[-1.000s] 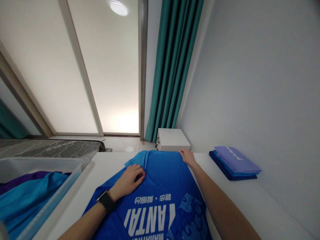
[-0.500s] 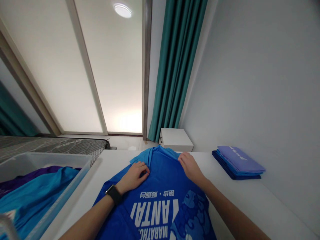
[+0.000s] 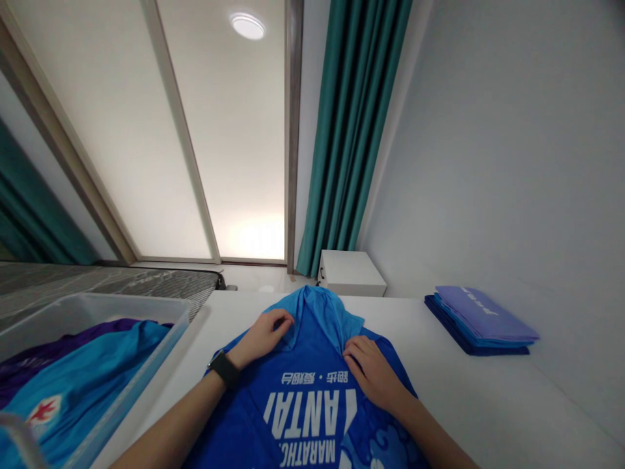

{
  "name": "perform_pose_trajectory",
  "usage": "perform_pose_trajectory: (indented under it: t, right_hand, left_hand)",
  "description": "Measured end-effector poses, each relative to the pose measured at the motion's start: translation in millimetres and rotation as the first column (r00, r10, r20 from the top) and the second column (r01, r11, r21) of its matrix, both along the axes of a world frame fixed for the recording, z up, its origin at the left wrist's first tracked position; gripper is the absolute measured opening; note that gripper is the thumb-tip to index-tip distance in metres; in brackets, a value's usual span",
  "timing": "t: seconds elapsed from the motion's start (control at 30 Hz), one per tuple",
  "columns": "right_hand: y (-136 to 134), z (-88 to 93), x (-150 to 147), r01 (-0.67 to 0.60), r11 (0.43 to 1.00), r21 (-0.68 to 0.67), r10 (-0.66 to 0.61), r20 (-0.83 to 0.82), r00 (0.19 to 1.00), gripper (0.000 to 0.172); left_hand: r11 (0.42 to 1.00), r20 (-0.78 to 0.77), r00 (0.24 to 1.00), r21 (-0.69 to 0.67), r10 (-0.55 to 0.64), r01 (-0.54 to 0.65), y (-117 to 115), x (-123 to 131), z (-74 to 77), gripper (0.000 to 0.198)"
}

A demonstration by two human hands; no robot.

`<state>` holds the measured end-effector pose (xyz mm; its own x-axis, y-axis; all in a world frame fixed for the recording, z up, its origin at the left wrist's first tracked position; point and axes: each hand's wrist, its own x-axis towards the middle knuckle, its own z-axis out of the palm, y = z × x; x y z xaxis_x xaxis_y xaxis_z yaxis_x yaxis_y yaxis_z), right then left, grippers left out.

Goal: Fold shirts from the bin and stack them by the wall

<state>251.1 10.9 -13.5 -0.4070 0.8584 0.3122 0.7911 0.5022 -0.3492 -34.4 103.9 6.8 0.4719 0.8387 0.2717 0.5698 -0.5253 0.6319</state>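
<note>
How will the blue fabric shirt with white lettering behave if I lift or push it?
The blue shirt should be floppy: its lighter blue far edge drapes in soft folds. It is probably light for its size, since the cloth looks thin. Pushed, it may bunch rather than slide flat, as folds gather beside the left hand.

Shirt (image 3: 312, 352): smooth cloth, faint sheen. Bin (image 3: 131, 305): translucent plastic. Tabletop (image 3: 493, 404): smooth. Curtain (image 3: 359, 130): matt cloth.
</note>
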Motion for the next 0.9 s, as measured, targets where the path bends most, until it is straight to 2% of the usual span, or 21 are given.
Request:
perform_pose_trajectory:
  t: [0.07, 0.13, 0.2, 0.27, 0.4, 0.63, 0.7, 0.77, 0.9]
  right_hand:
    - [0, -1.5, 0, -0.003, 1.0, -0.019, 0.003, -0.025, 1.0, 0.021]
    - [0, -3.1, 1, -0.004, 1.0, -0.031, 0.003, -0.042, 0.999, 0.02]
    - [0, -4.5, 1, -0.007, 0.999, -0.032, 0.005, -0.056, 0.998, 0.019]
    - [1, -5.8, 2, -0.013, 0.999, -0.031, 0.011, -0.065, 0.998, 0.019]
    - [2, -6.5, 3, -0.018, 0.999, -0.037, 0.015, -0.075, 0.997, 0.019]
    - [1, -6.1, 2, 0.007, 0.999, -0.032, -0.011, -0.127, 0.992, 0.025]
    - [7, -8.5, 9, 0.071, 0.997, 0.011, -0.069, -0.138, 0.988, 0.026]
    - [18, -9.8, 20, 0.187, 0.981, 0.051, -0.18, -0.116, 0.977, 0.026]
    - [47, -3.5, 41, 0.44, 0.898, 0.017, -0.439, 0.109, 0.892, 0.028]
  left_hand:
    - [0.983, 0.033, 0.982, -0.006, 0.186, -0.186, 11, -14, 6.7, 0.029]
    - [0.938, -0.045, 0.937, 0.021, 0.347, -0.347, 21, -30, 10.2, 0.029]
    - [0.895, -0.19, 0.877, 0.037, 0.442, -0.444, 28, -43, 9.2, 0.029]
    - [0.875, -0.317, 0.826, 0.027, 0.465, -0.483, 30, -48, 4.9, 0.029]
    - [0.89, -0.393, 0.817, 0.007, 0.422, -0.456, 28, -45, -4.4, 0.03]
    - [0.921, -0.355, 0.862, -0.006, 0.361, -0.389, 27, -36, -6.5, 0.018]
    - [0.93, -0.322, 0.881, -0.005, 0.347, -0.369, 27, -35, -5.7, 0.014]
    - [0.943, -0.267, 0.91, -0.02, 0.316, -0.333, 27, -34, -4.7, 0.012]
    - [0.964, -0.164, 0.957, -0.079, 0.238, -0.253, 26, -32, -3.6, 0.018]
